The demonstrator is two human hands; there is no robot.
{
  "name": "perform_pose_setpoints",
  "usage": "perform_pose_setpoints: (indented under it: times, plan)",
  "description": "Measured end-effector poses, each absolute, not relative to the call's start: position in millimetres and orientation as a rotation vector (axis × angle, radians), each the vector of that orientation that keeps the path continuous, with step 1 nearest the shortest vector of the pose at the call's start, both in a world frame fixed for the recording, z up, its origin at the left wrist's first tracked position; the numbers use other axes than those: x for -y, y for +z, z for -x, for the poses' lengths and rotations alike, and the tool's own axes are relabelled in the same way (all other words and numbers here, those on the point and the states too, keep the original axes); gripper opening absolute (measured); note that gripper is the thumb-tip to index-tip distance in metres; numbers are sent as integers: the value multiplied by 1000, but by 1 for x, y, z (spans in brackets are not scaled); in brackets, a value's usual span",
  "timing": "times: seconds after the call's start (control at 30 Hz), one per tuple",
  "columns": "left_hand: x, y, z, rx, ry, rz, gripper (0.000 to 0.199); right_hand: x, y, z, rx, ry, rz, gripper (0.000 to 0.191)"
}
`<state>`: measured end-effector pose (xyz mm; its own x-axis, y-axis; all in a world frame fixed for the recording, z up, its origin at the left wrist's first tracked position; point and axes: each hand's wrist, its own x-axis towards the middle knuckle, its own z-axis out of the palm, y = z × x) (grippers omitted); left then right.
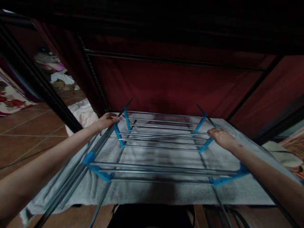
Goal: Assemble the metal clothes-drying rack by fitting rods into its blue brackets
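A rack of thin metal rods [163, 173] joined by blue plastic brackets [99, 171] lies on a pale grey cloth [152, 194]. My left hand [108, 121] is at the rack's left side, its fingers over the top of a blue bracket [118, 134] where a dark upright passes. On the right, my right hand [222, 136] has its fingers closed around the end of a thin rod [166, 136] beside another blue bracket [206, 144]. That rod runs slightly tilted across to the left bracket. More loose metal rods [71, 180] lie along the left edge.
A dark frame with a red fabric panel [175, 85] stands behind the rack. On the left are a tiled floor [30, 129], a striped cloth [83, 114] and a pile of clothes [60, 77]. Folded fabric [282, 153] sits at the far right.
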<state>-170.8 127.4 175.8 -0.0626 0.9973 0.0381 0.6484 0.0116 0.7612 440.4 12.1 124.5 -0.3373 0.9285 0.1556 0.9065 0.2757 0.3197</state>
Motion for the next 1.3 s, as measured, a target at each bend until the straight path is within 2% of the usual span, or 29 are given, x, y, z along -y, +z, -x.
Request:
perform_pose_setpoints:
  times: [0.13,0.3,0.47,0.6,0.7,0.8,0.93,1.07,1.3]
  plan:
    - [-122,148,171,-1626,813,-1395,66,-12,118,-432,-2457,672,-1729,25]
    - [-125,142,170,-1558,854,-1309,73,-18,99,-388,-2416,638,-1597,25]
    - [-125,138,173,-1537,897,-1355,69,-19,94,-354,-2395,620,-1549,39]
    - [-123,136,172,-1524,905,-1377,63,-10,100,-333,-2546,450,-1456,45]
    - [-122,138,171,-1546,883,-1371,56,-5,93,-298,-2577,266,-1422,43]
    - [-122,141,171,-1559,840,-1367,50,-5,85,-254,-2641,134,-1379,28]
    - [-122,146,172,-1554,778,-1390,54,-13,97,-221,-2649,139,-1440,30]
    - [-132,146,176,-1601,704,-1404,60,-20,127,-231,-2547,242,-1624,39]
    - [-140,145,179,-1649,629,-1385,65,-28,144,-251,-2400,307,-1905,32]
